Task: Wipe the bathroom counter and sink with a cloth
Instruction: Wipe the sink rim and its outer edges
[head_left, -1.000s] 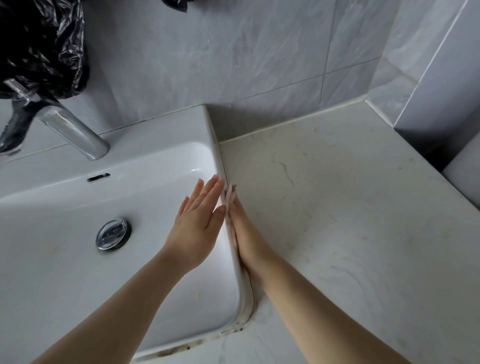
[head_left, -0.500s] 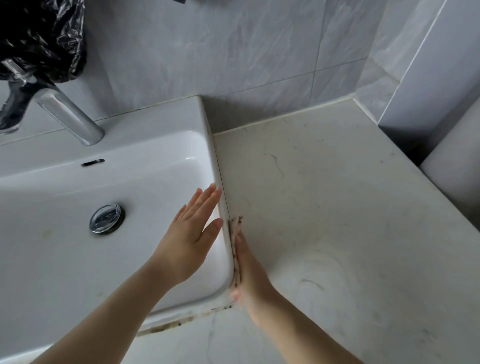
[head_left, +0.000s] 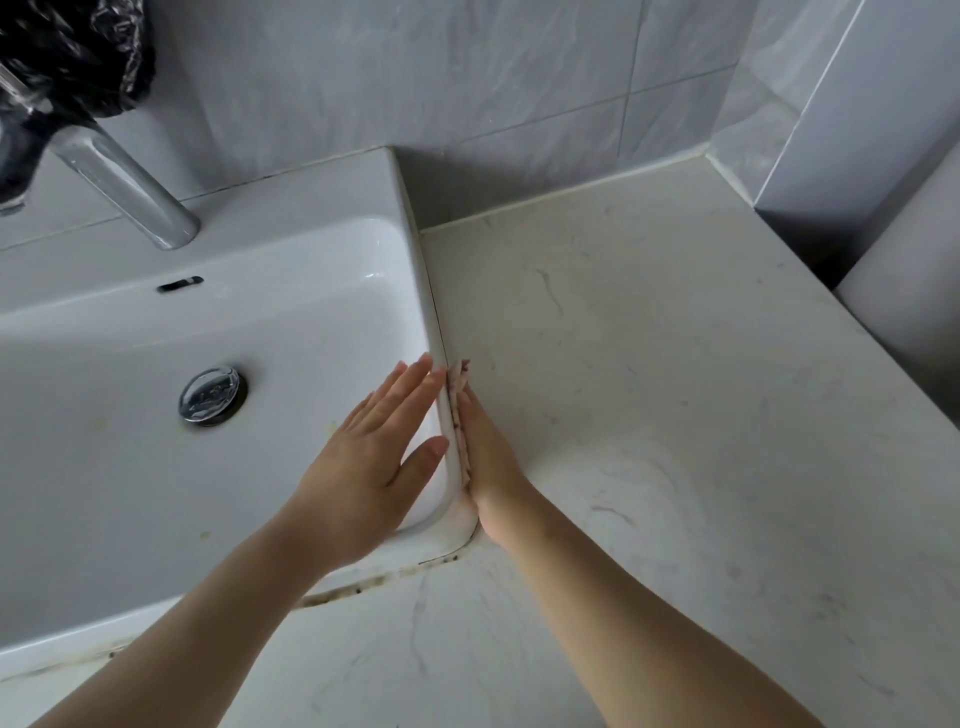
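Now the right hand, fingers straight, presses the cloth (only its edge shows) against the outer side of the sink, at the counter; the left hand lies flat inside.

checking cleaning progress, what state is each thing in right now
white ceramic sink, yellowish spots inside, dark grime along front seam
chrome faucet, not running
round chrome drain stopper, seated in drain
small stained cloth, pressed against sink's outer side
left hand, flat, fingers straight, at inner basin wall
right hand, flat, pressing the cloth
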